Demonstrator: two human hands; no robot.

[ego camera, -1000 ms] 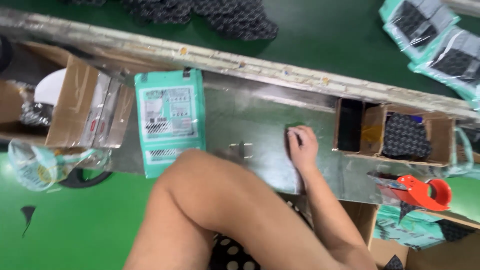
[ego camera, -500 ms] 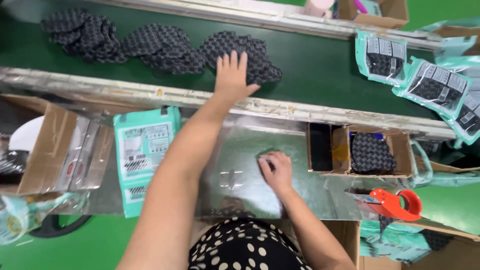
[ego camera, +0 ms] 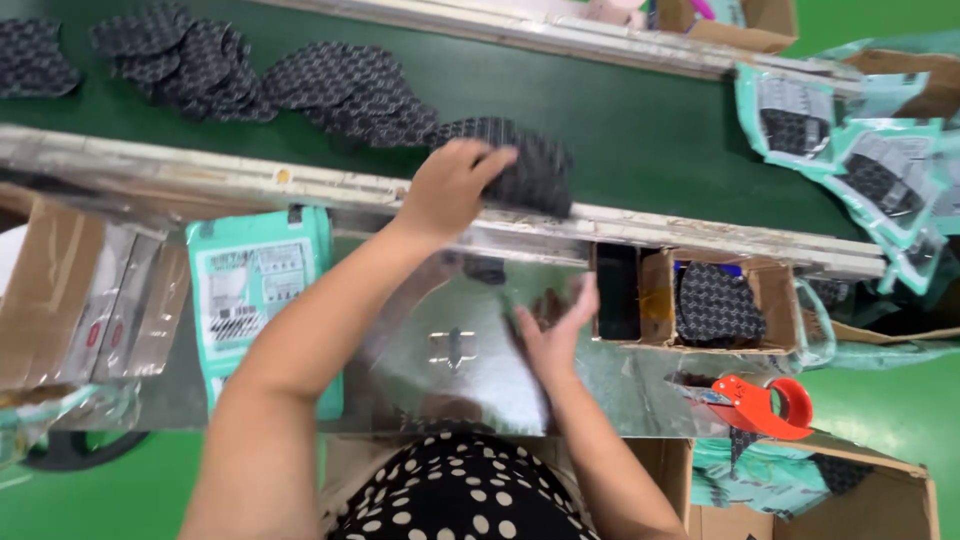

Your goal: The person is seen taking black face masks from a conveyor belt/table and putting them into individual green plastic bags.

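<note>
1. A green conveyor belt (ego camera: 650,120) ran across the upper half of the frame, bounded by pale metal rails, and a green floor showed at the lower corners.
2. Below the near rail, a shiny metal work shelf (ego camera: 450,340) filled the middle of the frame, just above my spotted clothing.
3. Dark patterned pads (ego camera: 200,60) lay heaped on the belt at upper left.
4. Flat brown cardboard (ego camera: 70,300) sat at the left edge, and an open cardboard box (ego camera: 765,290) at centre right held one dark pad.
5. A teal rectangular package with a white label (ego camera: 255,290) lay flat on the shelf, left of centre; more teal bags with dark pads inside (ego camera: 850,150) were piled at upper right.
6. A red tape dispenser (ego camera: 760,405) rested at lower right.
7. My left hand (ego camera: 450,185) reached over the rail, fingers curled onto a dark patterned pad (ego camera: 535,170) at the belt's near edge.
8. My right hand (ego camera: 555,330) hovered over the shelf, fingers spread, holding nothing.
</note>
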